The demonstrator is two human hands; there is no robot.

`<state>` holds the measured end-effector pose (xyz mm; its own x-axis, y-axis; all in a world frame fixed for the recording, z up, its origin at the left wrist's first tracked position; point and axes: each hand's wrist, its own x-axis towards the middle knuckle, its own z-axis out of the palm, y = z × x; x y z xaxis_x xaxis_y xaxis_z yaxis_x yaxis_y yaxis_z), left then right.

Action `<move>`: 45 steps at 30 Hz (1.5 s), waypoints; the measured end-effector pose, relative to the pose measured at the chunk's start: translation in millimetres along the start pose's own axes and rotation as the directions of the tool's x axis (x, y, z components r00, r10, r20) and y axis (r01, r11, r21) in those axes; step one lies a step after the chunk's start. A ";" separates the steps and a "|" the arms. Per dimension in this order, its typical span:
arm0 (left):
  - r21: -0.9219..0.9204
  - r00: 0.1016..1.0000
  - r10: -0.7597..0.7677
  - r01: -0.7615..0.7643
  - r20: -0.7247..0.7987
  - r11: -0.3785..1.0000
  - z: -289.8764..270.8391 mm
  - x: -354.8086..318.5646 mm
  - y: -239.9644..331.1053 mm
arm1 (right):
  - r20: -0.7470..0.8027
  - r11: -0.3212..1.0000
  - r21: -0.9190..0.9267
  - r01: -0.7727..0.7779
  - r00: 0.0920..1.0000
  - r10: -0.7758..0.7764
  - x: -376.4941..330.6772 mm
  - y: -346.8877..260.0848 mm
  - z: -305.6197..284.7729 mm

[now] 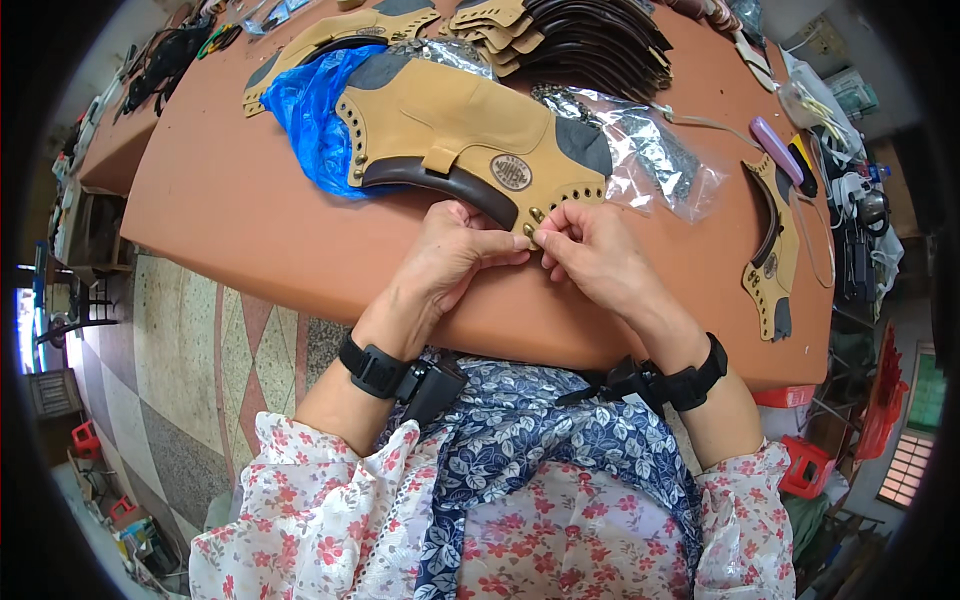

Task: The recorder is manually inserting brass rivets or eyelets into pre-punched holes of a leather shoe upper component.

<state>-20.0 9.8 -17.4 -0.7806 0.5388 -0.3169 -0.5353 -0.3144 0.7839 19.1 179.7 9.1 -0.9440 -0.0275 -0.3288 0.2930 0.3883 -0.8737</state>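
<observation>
A tan boot upper (470,110) with a dark brown padded collar, grey corners and a round dark patch lies at the table's front edge. Brass lace hooks (537,215) sit at its near corner, beside a row of dark eyelets. My left hand (450,250) grips that corner, its thumb on top and its fingers partly hidden beneath. Thumb and forefinger of my right hand (590,250) are pinched together at a brass hook on the same corner, right beside my left thumb.
Blue plastic bag (315,120) lies under the upper's left side. At right are a clear bag of small dark metal parts (655,160), another tan upper (775,250) and a purple-handled tool (775,148). Stacked uppers (590,45) stand behind on the brown table (250,230).
</observation>
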 end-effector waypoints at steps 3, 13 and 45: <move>0.046 1.000 0.007 -0.007 -0.001 0.999 1.9 -1.4 1.9 | -0.018 0.994 -0.102 0.048 0.999 -0.050 3.6 4.3 0.5; 0.039 0.996 -0.030 0.034 -0.089 0.999 8.6 -0.6 2.5 | -0.109 0.968 -0.158 0.193 0.971 -0.211 -0.4 9.4 -0.1; 0.011 0.993 -0.006 0.008 -0.118 1.000 5.6 1.9 -1.4 | -0.002 0.458 -0.672 0.583 0.616 -0.787 -16.9 31.3 -4.0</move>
<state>-19.0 15.7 -16.1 -0.8097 0.4450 -0.3826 -0.5376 -0.3013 0.7875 43.6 196.1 -11.3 -0.8129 -0.3212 0.4858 -0.5179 0.7802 -0.3507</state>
